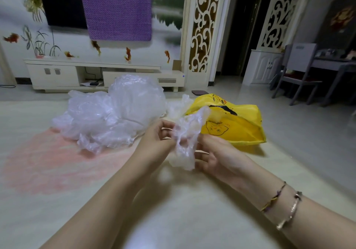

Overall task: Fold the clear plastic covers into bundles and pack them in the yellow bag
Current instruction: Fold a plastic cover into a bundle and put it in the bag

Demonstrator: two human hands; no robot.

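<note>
Left hand [160, 136] and right hand [213, 152] pinched one crumpled clear cover [185, 138], unbundled, before yellow bag [237, 125]; big loose pile [113, 113] left of bag remained unfolded.

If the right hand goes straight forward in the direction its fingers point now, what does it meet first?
Beyond the clear plastic cover that the right hand already holds, probably the left hand, since the fingers seem to point left; depth is unclear.
</note>
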